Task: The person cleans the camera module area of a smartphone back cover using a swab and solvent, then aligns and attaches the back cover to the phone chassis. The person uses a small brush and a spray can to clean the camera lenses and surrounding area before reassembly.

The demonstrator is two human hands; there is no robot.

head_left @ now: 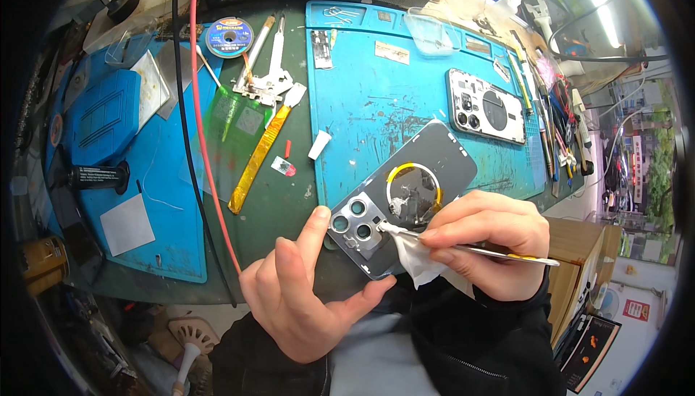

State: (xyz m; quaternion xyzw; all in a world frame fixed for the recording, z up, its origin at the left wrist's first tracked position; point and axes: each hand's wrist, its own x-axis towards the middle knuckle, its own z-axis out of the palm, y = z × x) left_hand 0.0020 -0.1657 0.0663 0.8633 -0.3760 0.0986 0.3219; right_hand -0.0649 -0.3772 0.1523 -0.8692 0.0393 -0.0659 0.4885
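A dark phone back panel (pixel 380 193) is held at a slant over the near part of the counter (pixel 282 208), in front of the person's body and overlapping the blue mat (pixel 362 92) from this view; whether the mat is touched by it cannot be told. Its camera end is turned toward the lower left. The surface is dark grey and slightly glossy, with rounded corners marked by small white patches. Three lens rings (pixel 357 208) with greenish glass are grouped on a paler, silvery plate. Farther along, a black disc is bordered by a ring (pixel 392 177) coloured partly white and partly yellow, and a whitish, crumpled-looking smear is seen on the disc's side nearest the lenses.

The camera end is held across its width by the left hand (pixel 300 295): the index finger is set at one corner and the thumb at the other, with the fingers otherwise spread. Metal tweezers (pixel 507 253) are pinched between the thumb and fingers of the right hand (pixel 499 244). By their tips a white tissue (pixel 416 255) is carried, its end brought to the panel just beside the lens plate, its loose part draped below. A pale phone housing (pixel 489 106) is laid on the mat beyond.
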